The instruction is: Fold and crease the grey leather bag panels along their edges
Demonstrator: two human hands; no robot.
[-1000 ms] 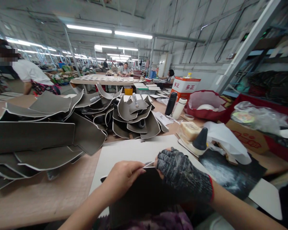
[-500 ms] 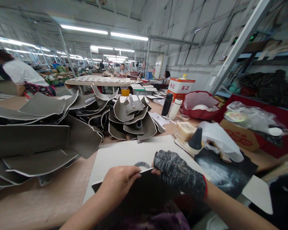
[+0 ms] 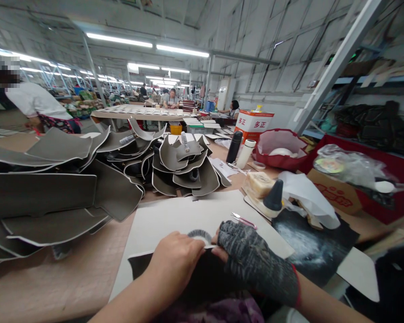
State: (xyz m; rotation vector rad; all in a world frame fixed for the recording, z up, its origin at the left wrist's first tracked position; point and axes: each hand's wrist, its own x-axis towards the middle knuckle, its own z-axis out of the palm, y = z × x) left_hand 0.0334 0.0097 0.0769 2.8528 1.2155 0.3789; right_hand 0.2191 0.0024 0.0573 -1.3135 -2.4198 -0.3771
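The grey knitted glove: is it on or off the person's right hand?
On: the glove wraps the right hand, its red edge at the forearm, bare fingers protruding.

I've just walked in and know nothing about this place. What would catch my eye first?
Probably the grey glove on the right hand, low in the middle, where both hands, the left bare, grip a dark sheet. Next, perhaps, the curved panels heaped at left, then the orange-and-white box behind two bottles, right of centre.

Left hand (image 3: 178, 255) now closer to gloved right hand (image 3: 244, 249), pink snips (image 3: 246, 221) newly in view beyond it.
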